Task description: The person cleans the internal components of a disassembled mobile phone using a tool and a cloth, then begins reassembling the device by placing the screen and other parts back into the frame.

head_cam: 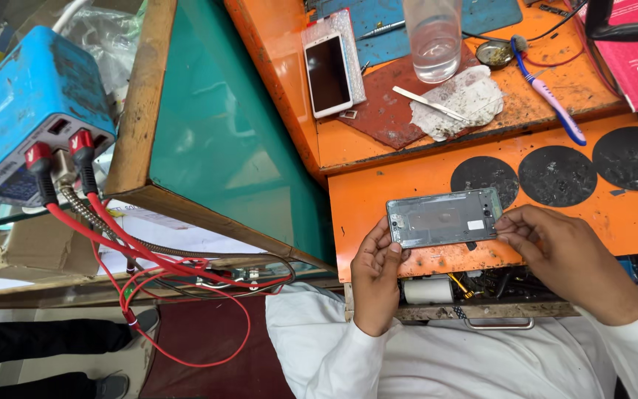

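Note:
I hold a grey phone body (443,218), back side up and lying crosswise, between both hands just above the orange bench front (378,192). My left hand (375,275) grips its left end with the thumb on the lower edge. My right hand (563,255) pinches its right end near the camera cutout. A small white sticker shows on the phone body's right half. Both sleeves are white.
A white phone (327,72) lies face up on the upper shelf beside a clear glass (433,37), a crumpled tissue (458,100) with tweezers, and a blue toothbrush (551,100). Three black round pads (557,174) sit ahead. A blue power box (27,111) with red cables stands left.

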